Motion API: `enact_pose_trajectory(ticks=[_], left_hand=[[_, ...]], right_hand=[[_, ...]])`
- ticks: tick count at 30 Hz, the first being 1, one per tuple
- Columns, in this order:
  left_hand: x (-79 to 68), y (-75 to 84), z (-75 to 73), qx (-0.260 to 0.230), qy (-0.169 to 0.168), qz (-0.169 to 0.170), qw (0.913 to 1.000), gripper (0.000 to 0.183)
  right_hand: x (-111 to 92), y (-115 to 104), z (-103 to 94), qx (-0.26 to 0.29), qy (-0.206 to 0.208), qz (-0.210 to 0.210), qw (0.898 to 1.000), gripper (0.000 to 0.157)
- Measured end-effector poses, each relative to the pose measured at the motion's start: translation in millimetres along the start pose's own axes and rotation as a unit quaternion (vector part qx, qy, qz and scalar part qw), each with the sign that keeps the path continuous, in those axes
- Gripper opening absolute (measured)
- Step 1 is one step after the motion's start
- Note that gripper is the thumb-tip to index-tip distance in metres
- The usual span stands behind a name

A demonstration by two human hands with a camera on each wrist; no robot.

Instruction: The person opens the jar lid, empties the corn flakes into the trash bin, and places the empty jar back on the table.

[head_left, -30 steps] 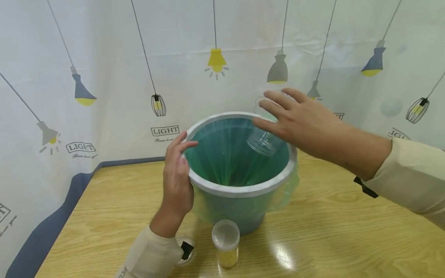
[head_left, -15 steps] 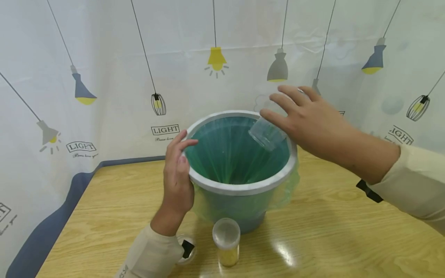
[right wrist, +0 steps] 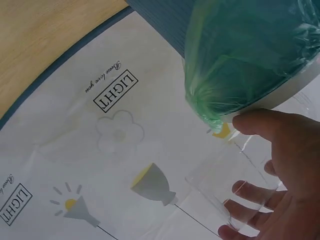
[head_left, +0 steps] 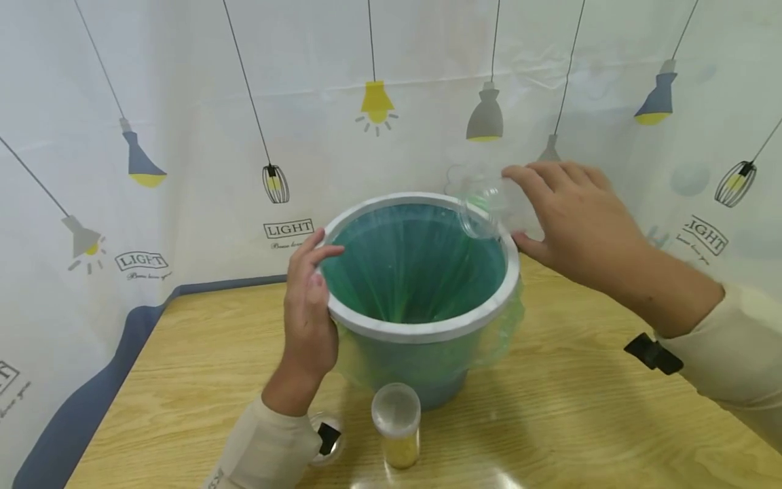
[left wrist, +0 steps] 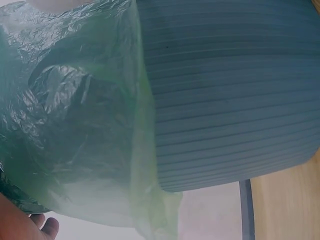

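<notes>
Head view: right hand (head_left: 580,221) held clear cup (head_left: 479,210) tilted at bin (head_left: 403,363), fingers wrapped partway; left hand (head_left: 310,305) gripped the rim (head_left: 421,332), fingers half-curled.

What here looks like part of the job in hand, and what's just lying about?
Likely in the job:
- bin with green bag
- left hand, against its rim
- right hand, holding a clear container

Seemingly just lying about:
- lidded jar with something yellow inside, untouched
- clear round piece on the table, partly hidden
</notes>
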State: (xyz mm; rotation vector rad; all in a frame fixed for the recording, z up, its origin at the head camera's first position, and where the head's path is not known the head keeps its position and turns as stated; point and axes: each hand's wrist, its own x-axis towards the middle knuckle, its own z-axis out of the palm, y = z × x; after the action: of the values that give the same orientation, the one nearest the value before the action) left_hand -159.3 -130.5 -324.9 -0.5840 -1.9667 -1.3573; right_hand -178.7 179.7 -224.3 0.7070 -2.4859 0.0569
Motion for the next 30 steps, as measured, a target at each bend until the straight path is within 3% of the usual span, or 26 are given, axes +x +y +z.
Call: enact_pose_trajectory(ticks=[11,18,22,25,30], left_hand=[[1.7,-1.0,-1.1,-0.007,0.007,0.013,0.9999,0.045],[1.4,-1.0,-0.4,-0.003,0.008,0.014,0.9999,0.045],[1.9,-1.4,-0.9,0.002,0.006,0.016,0.9998,0.046],[2.0,-1.9,-1.2,0.004,0.004,0.017,0.9998,0.046],[2.1,-2.3,-0.6,0.001,0.004,0.018,0.9998,0.046]], right_hand=[[-11.2,-0.6,14.2,0.046,0.073,0.034,0.996,0.073],[-17.2,-0.1,21.9,0.102,0.07,0.087,0.988,0.075],[-23.0,1.3,25.2,0.163,0.045,0.143,0.975,0.076],[-30.5,2.0,29.3,0.223,0.036,0.178,0.958,0.078],[-47.4,2.2,37.5,0.276,0.036,0.207,0.938,0.081]])
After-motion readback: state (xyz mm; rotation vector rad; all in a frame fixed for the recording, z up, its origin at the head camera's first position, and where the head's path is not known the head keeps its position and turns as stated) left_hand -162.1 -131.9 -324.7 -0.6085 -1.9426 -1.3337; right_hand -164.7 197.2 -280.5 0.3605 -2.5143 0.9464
